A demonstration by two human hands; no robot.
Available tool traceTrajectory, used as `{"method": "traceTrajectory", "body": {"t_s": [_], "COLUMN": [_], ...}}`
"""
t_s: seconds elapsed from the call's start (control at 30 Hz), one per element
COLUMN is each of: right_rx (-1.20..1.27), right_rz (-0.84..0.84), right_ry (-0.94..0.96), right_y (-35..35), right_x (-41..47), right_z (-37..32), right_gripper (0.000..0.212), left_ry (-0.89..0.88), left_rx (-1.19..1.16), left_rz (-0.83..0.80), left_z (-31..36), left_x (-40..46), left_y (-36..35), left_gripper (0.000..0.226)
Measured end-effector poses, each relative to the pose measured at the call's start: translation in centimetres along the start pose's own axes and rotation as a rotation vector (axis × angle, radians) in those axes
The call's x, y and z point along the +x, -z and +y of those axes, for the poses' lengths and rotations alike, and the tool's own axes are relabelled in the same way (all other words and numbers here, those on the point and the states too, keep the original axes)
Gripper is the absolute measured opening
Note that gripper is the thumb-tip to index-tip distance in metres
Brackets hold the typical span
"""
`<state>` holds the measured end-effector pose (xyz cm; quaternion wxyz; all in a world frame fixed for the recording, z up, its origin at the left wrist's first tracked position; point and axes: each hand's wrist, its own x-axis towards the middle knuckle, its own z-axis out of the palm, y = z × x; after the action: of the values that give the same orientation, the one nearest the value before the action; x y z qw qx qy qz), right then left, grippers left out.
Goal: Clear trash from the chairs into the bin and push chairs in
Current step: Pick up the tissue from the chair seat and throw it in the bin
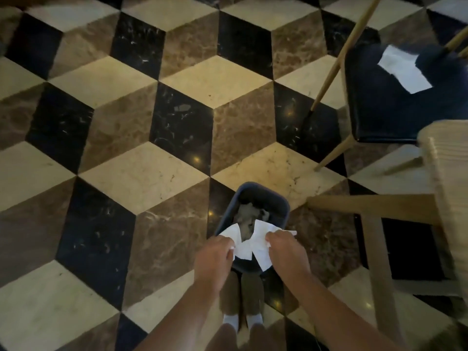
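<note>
We hold a white paper (249, 245) over the near end of the dark bin (263, 198), which stands on the patterned floor (141, 171) just ahead of our shoes (241, 295). Our left hand (215, 257) pinches the paper's left side with curled fingers, and our right hand (286, 249) grips its right side in the same way, so the sheet is stretched between the two and its long axis runs left to right across the bin's opening. The paper sags into a shallow V, with one crumpled corner pointing down toward our feet. The bin's own long axis runs away from us, tilted a little to the right, and grey crumpled trash (247, 219) lies inside it. Up and to the right stands a chair (379, 117) with a dark blue seat and pale wooden legs; a second white paper (402, 69) lies flat on that seat, its long axis slanting from upper left to lower right. Nearer on the right we see a pale wooden frame (374, 239), and we cannot tell what piece of furniture it belongs to.
</note>
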<state>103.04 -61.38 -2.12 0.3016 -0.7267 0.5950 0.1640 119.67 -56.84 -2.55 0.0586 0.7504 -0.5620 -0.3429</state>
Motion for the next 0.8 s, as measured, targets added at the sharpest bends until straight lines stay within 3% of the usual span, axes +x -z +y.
{"method": "traceTrajectory", "body": {"t_s": [0.23,0.4,0.57,0.8], "right_rx": [-0.208,-0.222,-0.188,-0.213], "right_rz": [-0.053,-0.035,0.029,0.132], "right_ry": [0.073,0.110,0.146,0.210], "right_y": [-8.5,-9.9,-4.7,9.0], "right_x": [11.1,13.4,9.7,0.5], "right_z": [2.6,3.1,1.3,-4.6], "right_gripper": [0.031,0.019,0.013,0.025], "left_ry": [-0.030,-0.090,-0.137,-0.108], "left_rx": [0.140,0.203,0.273,0.445], "left_rz": [-0.124,-0.163,-0.197,-0.102], "left_z": [-5.6,-7.1,-3.9,4.4], "left_x": [8.8,10.3,7.9,1.5], "left_y": [-9.8,-11.1,-4.8,10.3], "left_gripper": [0.024,0.034,0.044,0.029]}}
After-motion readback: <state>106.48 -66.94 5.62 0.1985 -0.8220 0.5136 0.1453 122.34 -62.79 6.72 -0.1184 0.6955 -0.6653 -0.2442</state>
